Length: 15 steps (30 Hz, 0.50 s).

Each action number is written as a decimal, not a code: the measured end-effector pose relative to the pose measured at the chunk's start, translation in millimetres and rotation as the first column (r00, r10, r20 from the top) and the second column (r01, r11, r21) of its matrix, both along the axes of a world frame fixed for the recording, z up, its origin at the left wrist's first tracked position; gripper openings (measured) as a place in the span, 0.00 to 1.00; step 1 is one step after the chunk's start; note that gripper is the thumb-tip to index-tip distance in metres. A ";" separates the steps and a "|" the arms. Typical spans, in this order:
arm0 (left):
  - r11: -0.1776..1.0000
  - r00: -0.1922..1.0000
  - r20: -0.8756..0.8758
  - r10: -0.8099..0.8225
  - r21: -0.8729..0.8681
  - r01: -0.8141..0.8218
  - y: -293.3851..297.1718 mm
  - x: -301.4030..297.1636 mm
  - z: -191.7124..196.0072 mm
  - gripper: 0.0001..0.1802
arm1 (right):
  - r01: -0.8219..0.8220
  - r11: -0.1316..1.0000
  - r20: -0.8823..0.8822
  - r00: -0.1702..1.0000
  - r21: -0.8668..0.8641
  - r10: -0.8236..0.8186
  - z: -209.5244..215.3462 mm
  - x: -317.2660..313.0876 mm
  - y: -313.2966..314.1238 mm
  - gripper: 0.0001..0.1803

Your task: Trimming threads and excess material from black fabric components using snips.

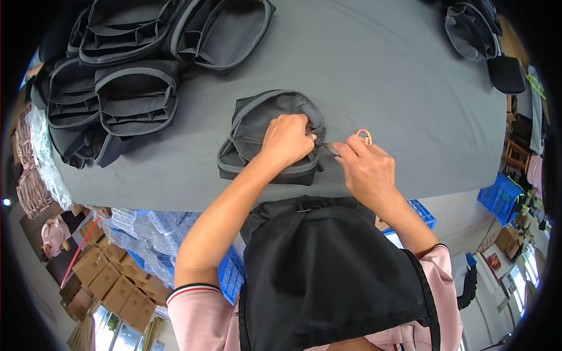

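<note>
An unzipped dark grey pouch [249, 126] lies on the grey table in front of me, its lining and inner pocket showing. My left hand [287, 140] reaches into it, fingers curled and pinching the pouch's right rim. Just right of that rim, my right hand [367, 167] is closed around small scissors with an orange loop handle [364, 136]. Their metal tip points left at the pouch's edge, close to my left fingertips. Whether the blades touch the fabric or a thread I cannot tell.
Several similar open pouches [137, 99] are piled at the table's far left. More black pouches [471, 32] sit at the far right edge. Clear plastic wrap [152, 228] and blue crates lie below the table's near edge. Stacked cardboard boxes [111, 281] stand at lower left.
</note>
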<state>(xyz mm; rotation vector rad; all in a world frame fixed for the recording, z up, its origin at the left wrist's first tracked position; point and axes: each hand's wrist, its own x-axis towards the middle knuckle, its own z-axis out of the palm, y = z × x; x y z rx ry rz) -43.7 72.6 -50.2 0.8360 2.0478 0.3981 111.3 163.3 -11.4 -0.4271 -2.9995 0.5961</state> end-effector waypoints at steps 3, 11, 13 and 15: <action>1.000 1.000 -0.003 0.003 0.021 -0.003 1.5 0.8 2.8 0.16 | -0.006 1.000 0.022 1.000 0.017 0.005 -2.8 -3.1 1.5 0.11; 0.999 1.000 -0.014 0.001 0.047 0.000 -1.3 2.1 -2.6 0.16 | 0.102 0.986 -0.032 0.994 -0.129 -0.107 -4.2 1.2 4.3 0.09; 0.997 1.000 -0.024 -0.001 0.071 0.002 -3.4 2.6 -4.0 0.16 | 0.248 0.900 -0.032 0.960 -0.357 -0.277 -9.2 5.8 10.1 0.09; 0.995 0.999 -0.041 0.000 0.096 0.003 -4.8 2.7 -2.8 0.16 | 0.365 0.742 0.004 0.898 -0.563 -0.439 -20.0 5.6 12.2 0.10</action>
